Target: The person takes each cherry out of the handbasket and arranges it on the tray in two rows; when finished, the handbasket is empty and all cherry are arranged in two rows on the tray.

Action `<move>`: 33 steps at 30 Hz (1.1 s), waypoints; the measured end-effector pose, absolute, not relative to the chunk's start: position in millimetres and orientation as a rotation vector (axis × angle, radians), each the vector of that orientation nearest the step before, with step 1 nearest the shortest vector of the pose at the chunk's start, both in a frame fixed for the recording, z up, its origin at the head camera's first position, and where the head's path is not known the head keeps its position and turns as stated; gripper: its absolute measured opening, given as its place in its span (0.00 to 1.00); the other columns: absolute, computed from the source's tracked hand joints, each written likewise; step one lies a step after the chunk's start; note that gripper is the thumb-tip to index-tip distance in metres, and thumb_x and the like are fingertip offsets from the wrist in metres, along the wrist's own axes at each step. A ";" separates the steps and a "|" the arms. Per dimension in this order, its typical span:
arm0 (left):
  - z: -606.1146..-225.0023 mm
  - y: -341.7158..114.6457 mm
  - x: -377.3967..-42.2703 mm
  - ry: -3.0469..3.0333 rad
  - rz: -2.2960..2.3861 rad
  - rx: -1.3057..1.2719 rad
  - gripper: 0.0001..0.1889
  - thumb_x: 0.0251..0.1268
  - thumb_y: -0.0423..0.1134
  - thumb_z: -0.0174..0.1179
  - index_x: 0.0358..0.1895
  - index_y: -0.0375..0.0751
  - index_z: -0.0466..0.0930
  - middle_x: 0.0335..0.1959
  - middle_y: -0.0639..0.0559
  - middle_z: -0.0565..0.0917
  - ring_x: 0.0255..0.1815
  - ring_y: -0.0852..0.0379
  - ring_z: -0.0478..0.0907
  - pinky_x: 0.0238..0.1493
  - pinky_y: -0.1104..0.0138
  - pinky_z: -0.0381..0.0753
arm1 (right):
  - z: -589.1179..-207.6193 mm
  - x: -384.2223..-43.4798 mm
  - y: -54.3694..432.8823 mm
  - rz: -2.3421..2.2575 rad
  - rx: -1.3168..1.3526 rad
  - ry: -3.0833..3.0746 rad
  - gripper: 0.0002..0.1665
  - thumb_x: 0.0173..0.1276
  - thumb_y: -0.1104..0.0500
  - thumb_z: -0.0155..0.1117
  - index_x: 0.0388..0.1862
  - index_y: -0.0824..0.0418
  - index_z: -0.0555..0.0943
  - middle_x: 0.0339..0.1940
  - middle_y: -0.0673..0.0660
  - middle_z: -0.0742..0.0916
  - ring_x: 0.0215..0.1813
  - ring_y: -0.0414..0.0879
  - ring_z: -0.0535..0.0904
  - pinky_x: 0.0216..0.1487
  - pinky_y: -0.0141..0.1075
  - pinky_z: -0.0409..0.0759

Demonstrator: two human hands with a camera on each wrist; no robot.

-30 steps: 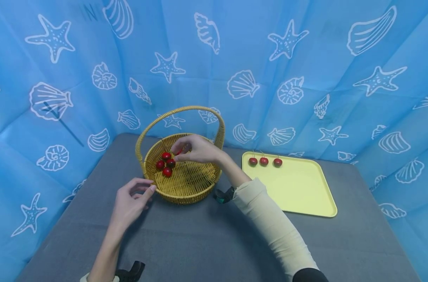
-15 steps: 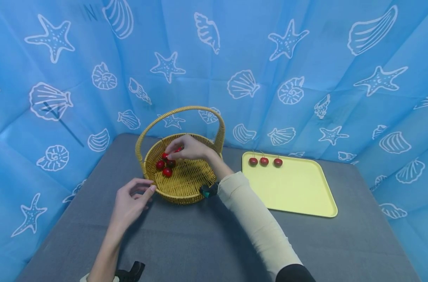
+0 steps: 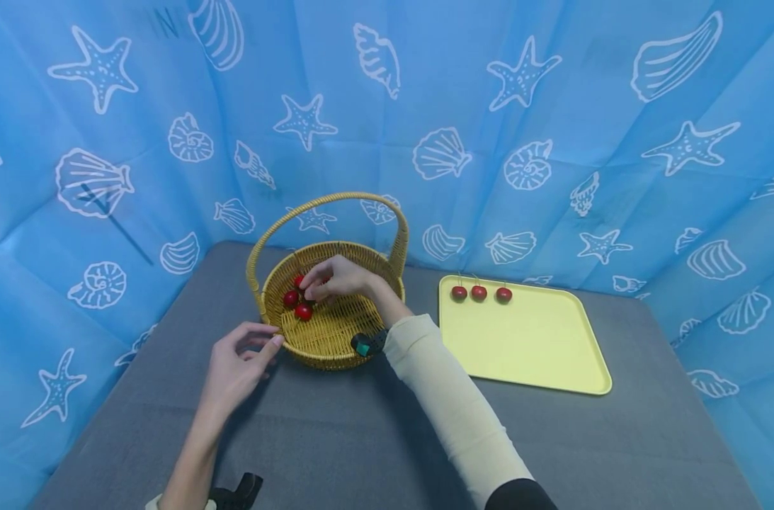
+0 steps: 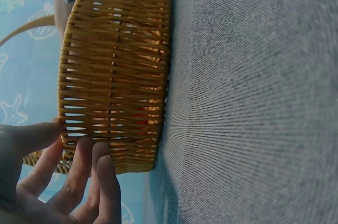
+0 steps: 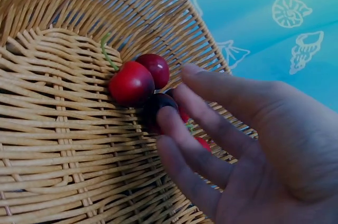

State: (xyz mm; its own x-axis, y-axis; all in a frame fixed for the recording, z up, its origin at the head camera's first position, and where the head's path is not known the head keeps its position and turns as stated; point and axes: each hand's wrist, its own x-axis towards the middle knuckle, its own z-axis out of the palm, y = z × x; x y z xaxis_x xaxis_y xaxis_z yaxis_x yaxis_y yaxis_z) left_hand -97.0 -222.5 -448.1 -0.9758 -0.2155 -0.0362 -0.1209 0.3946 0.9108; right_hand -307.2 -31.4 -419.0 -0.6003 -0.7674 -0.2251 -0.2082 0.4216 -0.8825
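A yellow wicker basket [image 3: 336, 356] with a tall arched handle stands on the grey cloth. Several red cherries [image 3: 304, 312] lie at its left inside. My left hand [image 3: 236, 365] holds the basket's near-left rim, thumb at the rim and other fingers against the outer wall. My right hand [image 3: 338, 278] is inside the basket over the cherries. In the right wrist view its loosely bent fingers lie right at a dark cherry [image 5: 157, 106], partly covering it, while the thumb stays apart. A bright red cherry [image 5: 131, 84] with a green stem sits beside it.
To the right, a pale yellow tray [image 3: 527, 340] bears three cherries [image 3: 479, 293] along its back edge. A blue curtain [image 3: 463, 85] with white shells and starfish hangs behind the grey-covered table [image 3: 361, 439].
My right hand has moved left over the cherries, then slightly down toward the basket's middle, the forearm following leftward. My left hand has stayed at the rim.
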 end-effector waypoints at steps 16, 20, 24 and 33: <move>-448.5 -222.8 -96.3 -2.541 -1.647 0.277 0.20 0.79 0.48 0.67 0.65 0.43 0.82 0.57 0.36 0.87 0.38 0.52 0.91 0.35 0.67 0.90 | -424.4 -306.5 -31.3 -0.898 -0.905 1.914 0.24 0.78 0.63 0.70 0.71 0.58 0.84 0.71 0.59 0.86 0.70 0.50 0.84 0.66 0.43 0.90; -448.3 -222.8 -96.3 -2.548 -1.650 0.291 0.20 0.79 0.48 0.67 0.65 0.43 0.82 0.58 0.36 0.87 0.38 0.53 0.91 0.35 0.67 0.90 | -423.3 -306.7 -32.5 -0.798 -1.011 1.888 0.27 0.79 0.60 0.69 0.75 0.55 0.81 0.76 0.57 0.83 0.78 0.50 0.78 0.73 0.38 0.84; -448.1 -222.8 -96.5 -2.554 -1.649 0.312 0.20 0.79 0.49 0.67 0.65 0.44 0.82 0.58 0.36 0.87 0.38 0.53 0.91 0.35 0.67 0.90 | -422.5 -305.8 -35.8 -0.726 -1.089 1.882 0.31 0.79 0.56 0.69 0.78 0.52 0.78 0.80 0.54 0.80 0.82 0.49 0.74 0.80 0.40 0.78; -448.1 -222.6 -96.6 -2.557 -1.652 0.323 0.20 0.79 0.48 0.67 0.65 0.44 0.82 0.58 0.36 0.87 0.38 0.53 0.91 0.36 0.67 0.90 | -419.2 -300.6 -40.7 -0.713 -1.056 1.862 0.29 0.79 0.55 0.70 0.77 0.52 0.79 0.78 0.52 0.82 0.80 0.47 0.75 0.80 0.41 0.77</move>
State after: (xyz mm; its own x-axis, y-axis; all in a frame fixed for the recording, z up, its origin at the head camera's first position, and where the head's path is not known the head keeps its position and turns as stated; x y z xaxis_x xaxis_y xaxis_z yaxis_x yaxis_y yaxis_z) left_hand -96.6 -222.6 -448.1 -0.9746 -0.2193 -0.0465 -0.1326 0.3964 0.9085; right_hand -300.6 -40.7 -419.2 -0.2753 -0.8753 -0.3976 -0.3859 0.4794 -0.7882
